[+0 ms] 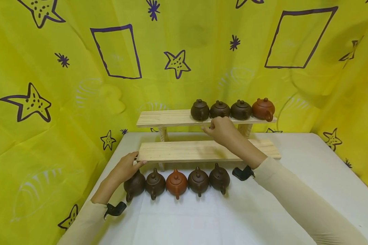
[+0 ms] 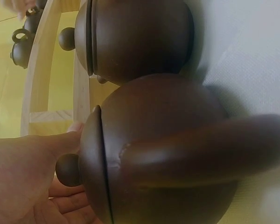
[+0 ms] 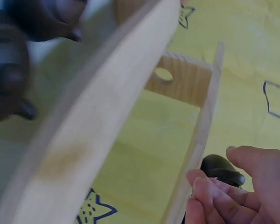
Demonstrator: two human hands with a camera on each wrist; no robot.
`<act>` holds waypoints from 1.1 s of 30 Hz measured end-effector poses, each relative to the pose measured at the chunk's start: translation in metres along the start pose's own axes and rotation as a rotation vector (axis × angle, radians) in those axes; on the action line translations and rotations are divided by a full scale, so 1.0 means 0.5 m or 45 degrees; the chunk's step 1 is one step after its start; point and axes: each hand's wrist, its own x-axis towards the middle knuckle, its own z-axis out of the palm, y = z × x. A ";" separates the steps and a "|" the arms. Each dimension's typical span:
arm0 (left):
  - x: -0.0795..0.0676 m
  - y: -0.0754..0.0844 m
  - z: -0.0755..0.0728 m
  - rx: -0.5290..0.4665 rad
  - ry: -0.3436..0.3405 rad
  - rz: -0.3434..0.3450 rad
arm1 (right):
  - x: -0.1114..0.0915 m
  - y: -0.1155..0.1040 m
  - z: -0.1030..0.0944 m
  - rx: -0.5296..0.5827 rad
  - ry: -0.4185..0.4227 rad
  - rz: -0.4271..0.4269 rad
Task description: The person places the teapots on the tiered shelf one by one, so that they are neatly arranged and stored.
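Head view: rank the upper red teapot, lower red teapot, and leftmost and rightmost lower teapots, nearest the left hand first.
1. Leftmost lower teapot, beside the left hand.
2. Lower red teapot, mid row.
3. Rightmost lower teapot, right end of that row.
4. Upper red teapot, right end of the top shelf.

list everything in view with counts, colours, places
dark teapots: 7, brown, 3 on upper tier, 4 on table
red teapots: 2, reddish, upper tier's right end, middle of table row
stand: 1, pale wood, two-tiered, on the table
table: 1, white, beneath the stand
backdrop: 1, yellow with purple drawings, behind and beside
wrist devices: 2, black, one per wrist
sleeves: 2, cream, on both arms
left hand: 1, bare, lower tier's left end
right hand: 1, bare, upper tier's front edge
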 end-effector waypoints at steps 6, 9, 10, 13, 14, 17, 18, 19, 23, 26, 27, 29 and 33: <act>0.004 0.005 -0.001 0.007 -0.004 0.005 | -0.097 0.039 0.019 -0.037 -0.087 -0.066; 0.004 0.005 -0.001 0.015 -0.004 -0.004 | -0.145 0.052 0.035 -0.041 -0.178 -0.051; 0.004 0.005 -0.001 0.019 -0.005 -0.008 | -0.161 0.055 0.041 -0.045 -0.209 -0.044; 0.003 0.004 -0.002 0.019 -0.008 -0.017 | -0.203 0.063 0.061 -0.032 -0.312 0.003; 0.003 0.004 -0.002 0.018 -0.008 -0.018 | -0.215 0.065 0.069 -0.032 -0.338 0.020; 0.001 0.004 -0.003 0.013 -0.003 -0.011 | -0.249 0.073 0.092 -0.046 -0.399 0.065; 0.001 0.004 -0.003 0.010 0.001 -0.007 | -0.258 0.075 0.099 -0.045 -0.412 0.086; 0.000 0.003 -0.003 0.007 0.004 -0.003 | -0.266 0.078 0.106 -0.044 -0.421 0.098; -0.002 0.002 -0.001 -0.010 0.007 0.008 | -0.289 0.089 0.124 0.014 -0.441 0.148; -0.001 0.001 0.001 -0.017 0.005 0.005 | -0.297 0.095 0.130 0.052 -0.407 0.143; 0.000 0.001 0.002 -0.017 0.004 0.003 | -0.299 0.097 0.131 0.053 -0.390 0.136; 0.000 0.000 0.003 -0.012 0.004 -0.005 | -0.301 0.101 0.134 0.046 -0.352 0.118; 0.000 0.000 0.003 -0.007 -0.004 -0.015 | -0.306 0.103 0.144 0.015 -0.317 0.147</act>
